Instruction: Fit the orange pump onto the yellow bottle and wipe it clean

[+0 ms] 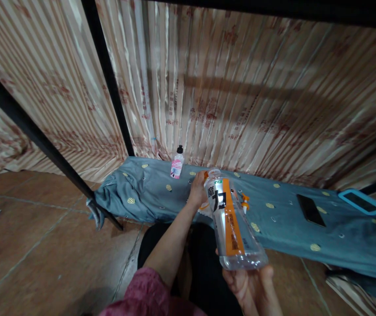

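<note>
Head view: clear, orange-labelled bottle (232, 224), tilted, base in right-hand fingers (240, 281), left-hand fingers (198, 186) closed around its neck.

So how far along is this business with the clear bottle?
Done so far: the clear plastic bottle with the orange label is off the blue cloth, its base in the right hand. In hand: the left hand is at its neck; whether a cap is on, I cannot tell. Left untouched: the small pink-labelled bottle standing on the cloth.

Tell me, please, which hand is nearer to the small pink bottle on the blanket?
Left. The left hand is just right of the pink bottle, at the clear bottle's top; the right hand holds its base, farther away.
</note>
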The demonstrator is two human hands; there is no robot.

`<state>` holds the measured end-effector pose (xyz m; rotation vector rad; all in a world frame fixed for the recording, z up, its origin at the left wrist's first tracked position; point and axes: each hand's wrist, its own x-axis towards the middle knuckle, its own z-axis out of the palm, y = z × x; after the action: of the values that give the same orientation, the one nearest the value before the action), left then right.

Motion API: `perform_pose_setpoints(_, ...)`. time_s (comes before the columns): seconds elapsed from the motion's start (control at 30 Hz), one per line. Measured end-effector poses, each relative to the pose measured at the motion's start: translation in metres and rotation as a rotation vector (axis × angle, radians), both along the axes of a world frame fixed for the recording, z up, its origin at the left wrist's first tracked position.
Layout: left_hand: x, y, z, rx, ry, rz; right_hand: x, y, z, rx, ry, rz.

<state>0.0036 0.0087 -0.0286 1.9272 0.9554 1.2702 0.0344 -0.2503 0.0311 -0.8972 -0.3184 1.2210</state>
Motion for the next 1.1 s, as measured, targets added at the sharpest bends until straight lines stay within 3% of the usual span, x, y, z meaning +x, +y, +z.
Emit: perform_pose_setpoints(1.1,0.0024,0.0029,-0.0019,0.024,-0.025,0.003,-0.0009,0.001,-0.0045,-0.021,-0.007,-0.012)
